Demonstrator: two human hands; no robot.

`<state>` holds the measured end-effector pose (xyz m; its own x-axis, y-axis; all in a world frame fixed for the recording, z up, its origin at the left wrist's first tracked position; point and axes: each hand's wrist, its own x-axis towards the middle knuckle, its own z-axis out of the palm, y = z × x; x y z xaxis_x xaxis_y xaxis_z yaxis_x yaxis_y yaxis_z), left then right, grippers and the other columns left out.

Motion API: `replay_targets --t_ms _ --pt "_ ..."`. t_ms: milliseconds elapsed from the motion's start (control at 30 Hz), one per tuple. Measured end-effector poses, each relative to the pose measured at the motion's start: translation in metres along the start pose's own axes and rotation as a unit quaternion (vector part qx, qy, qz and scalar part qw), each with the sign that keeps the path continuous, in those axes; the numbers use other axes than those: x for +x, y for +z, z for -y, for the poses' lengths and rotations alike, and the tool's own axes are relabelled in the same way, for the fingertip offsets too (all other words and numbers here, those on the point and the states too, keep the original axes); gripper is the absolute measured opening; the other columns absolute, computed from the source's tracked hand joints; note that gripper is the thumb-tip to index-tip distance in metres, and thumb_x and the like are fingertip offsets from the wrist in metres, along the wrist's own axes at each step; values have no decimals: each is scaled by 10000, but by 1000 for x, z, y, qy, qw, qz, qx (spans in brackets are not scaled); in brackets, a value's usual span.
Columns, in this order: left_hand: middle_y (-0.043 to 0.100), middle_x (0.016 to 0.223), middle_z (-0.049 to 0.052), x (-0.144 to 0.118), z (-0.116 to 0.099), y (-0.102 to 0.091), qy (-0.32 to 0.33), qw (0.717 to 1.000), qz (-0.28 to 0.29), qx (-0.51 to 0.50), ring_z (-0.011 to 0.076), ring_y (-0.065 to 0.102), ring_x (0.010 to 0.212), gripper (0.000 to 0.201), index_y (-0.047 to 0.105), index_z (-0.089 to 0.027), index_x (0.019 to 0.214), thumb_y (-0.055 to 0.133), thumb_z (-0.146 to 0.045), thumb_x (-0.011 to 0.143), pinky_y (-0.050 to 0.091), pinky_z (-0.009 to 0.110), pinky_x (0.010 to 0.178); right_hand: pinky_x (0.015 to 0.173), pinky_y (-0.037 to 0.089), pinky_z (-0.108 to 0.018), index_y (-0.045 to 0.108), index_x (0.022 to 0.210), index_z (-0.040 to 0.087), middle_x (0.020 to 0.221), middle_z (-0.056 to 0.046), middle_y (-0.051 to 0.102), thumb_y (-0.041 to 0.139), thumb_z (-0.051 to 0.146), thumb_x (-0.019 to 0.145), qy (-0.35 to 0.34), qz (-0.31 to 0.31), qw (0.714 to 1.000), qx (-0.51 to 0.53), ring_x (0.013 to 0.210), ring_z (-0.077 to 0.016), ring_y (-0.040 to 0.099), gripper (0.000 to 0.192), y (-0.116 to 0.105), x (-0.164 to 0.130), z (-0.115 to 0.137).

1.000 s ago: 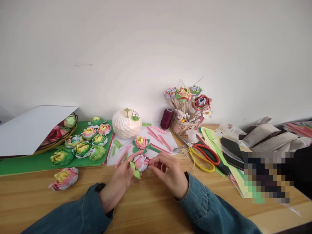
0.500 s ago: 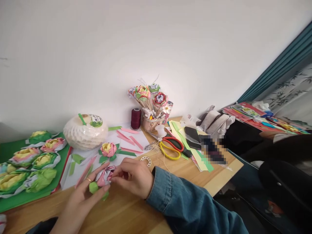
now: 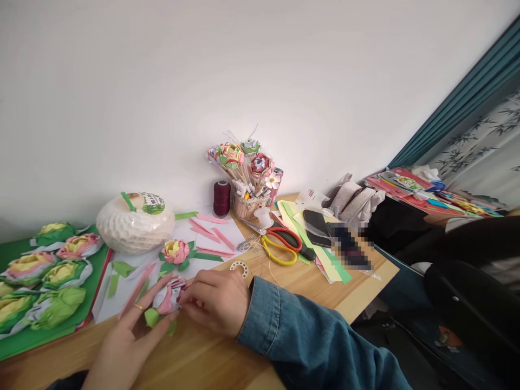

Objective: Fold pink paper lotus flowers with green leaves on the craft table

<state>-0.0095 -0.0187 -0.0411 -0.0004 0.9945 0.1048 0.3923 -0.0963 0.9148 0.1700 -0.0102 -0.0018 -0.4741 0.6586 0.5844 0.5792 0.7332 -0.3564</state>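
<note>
My left hand (image 3: 132, 330), with a ring on one finger, holds a pink and white paper flower (image 3: 168, 296) between thumb and fingers, low over the table. Green paper leaves (image 3: 151, 317) stick out beneath its petals. From the right, my right hand (image 3: 219, 300) is closed in a pinch at the flower's right edge; its fingertips partly hide what they grip. Just behind my left fingers lies a finished pink and yellow paper flower (image 3: 176, 252) with green leaves. A white ring with holes (image 3: 239, 268) rests behind my right hand.
Several paper flowers (image 3: 67, 273) lie on a green folder at left, near a wrapped coconut (image 3: 136, 222). Behind are a dark red thread spool (image 3: 221, 199) and a basket (image 3: 248, 207) of paper flowers. Scissors (image 3: 280, 246), paper strips (image 3: 293, 216) and a phone (image 3: 316, 222) lie right.
The whole view has shifted slightly, so things sit a little further left. My right fingers have turned slightly at the flower's edge, and my left hand keeps its hold.
</note>
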Motion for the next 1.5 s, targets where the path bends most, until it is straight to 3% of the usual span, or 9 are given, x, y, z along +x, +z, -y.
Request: replay_targets --t_ms 233,367,500,700,900,1100,1267,1367,1500 --pt "439 1304 -31 -1 0 -2 6 1000 8 -3 238 378 1215 483 534 -323 1134 612 -434 671 356 343 996 461 343 -160 643 730 164 670 30 605 597 214 704 113 54 992 18 509 -51 512 72 -4 5 2" --pt "420 1322 12 -2 -5 4 3 999 -34 -17 257 345 1234 485 578 -263 1089 602 -445 641 261 395 1045 471 334 -172 647 739 183 680 26 614 578 241 742 92 64 994 11 535 -63 528 90 -3 4 1" --pt "497 1254 17 -2 -16 5 7 1000 5 -8 233 294 1264 450 588 -249 1078 592 -374 646 173 384 1079 511 367 -167 648 749 180 683 8 618 557 193 753 76 62 995 33 535 -70 528 93 -3 4 0" --pt "523 1225 36 1 -31 0 -39 996 55 -55 225 401 1198 516 535 -195 1146 567 -336 650 367 338 992 510 371 -175 651 700 172 613 11 588 550 90 678 104 46 993 25 512 -80 511 132 2 5 -3" --pt "512 1237 31 2 -27 -1 -54 994 56 -73 215 362 1226 521 517 -197 1166 578 -321 663 314 351 1025 535 395 -192 674 784 161 679 -18 622 518 99 725 113 58 989 77 534 -88 514 179 0 6 -1" --pt "531 1211 63 2 -27 -2 -89 984 78 -134 268 370 1213 561 492 -170 1191 606 -313 661 289 433 1028 556 414 -223 688 794 120 678 -46 617 468 278 842 170 110 947 247 599 -115 532 274 -7 13 -5" --pt "566 1164 61 2 -26 -3 -100 975 106 -170 258 473 1118 581 471 -184 1211 623 -298 663 344 435 989 518 404 -225 695 749 122 626 -28 601 548 450 773 217 135 905 340 562 -106 505 361 -6 15 -10" --pt "548 1191 65 2 -28 -2 -95 971 113 -188 254 476 1119 572 473 -187 1208 619 -284 664 351 433 985 535 410 -227 697 744 127 670 -42 635 579 368 762 229 117 914 314 584 -112 527 269 -3 14 -9" --pt "544 1195 70 2 -31 -2 -87 973 109 -184 262 484 1111 565 503 -179 1181 625 -278 639 323 451 1004 513 386 -212 683 697 143 608 -15 611 568 243 758 207 100 949 217 533 -93 488 164 -2 13 -6"
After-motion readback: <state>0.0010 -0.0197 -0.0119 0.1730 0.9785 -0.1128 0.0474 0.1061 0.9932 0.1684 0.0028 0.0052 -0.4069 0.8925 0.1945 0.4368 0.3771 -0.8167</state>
